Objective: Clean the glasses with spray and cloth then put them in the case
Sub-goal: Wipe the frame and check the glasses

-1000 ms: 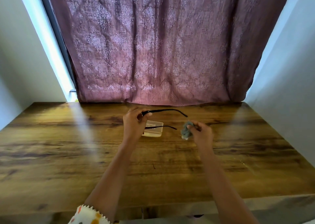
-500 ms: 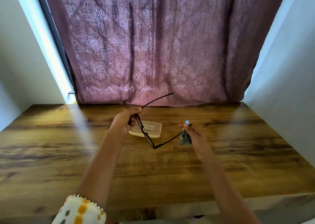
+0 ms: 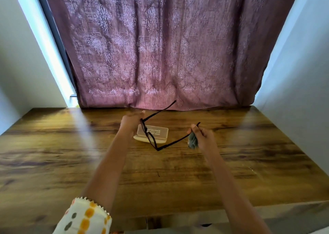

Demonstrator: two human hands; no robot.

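1. Head view: a person's 2 bare forearms reach over a wooden table (image 3: 71,153) toward a purple patterned curtain (image 3: 151,46).
2. The left hand (image 3: 131,120) pinches one end of the front frame of black glasses (image 3: 151,138), held in the air above the table with both arms unfolded.
3. The right hand (image 3: 203,137) grips the tip of 1 arm of the glasses, fingers closed, with a bunched grey cloth (image 3: 193,143) tucked in the same hand.
4. A pale case (image 3: 160,132) lies on the table, just behind and below the glasses; whether it is open is hard to tell. No spray bottle can be made out.
5. The glasses look light, thin and fragile; the arms likely flex at the hinges. Best held by the rim or hinge corner, never the lenses. The cloth is soft and limp.
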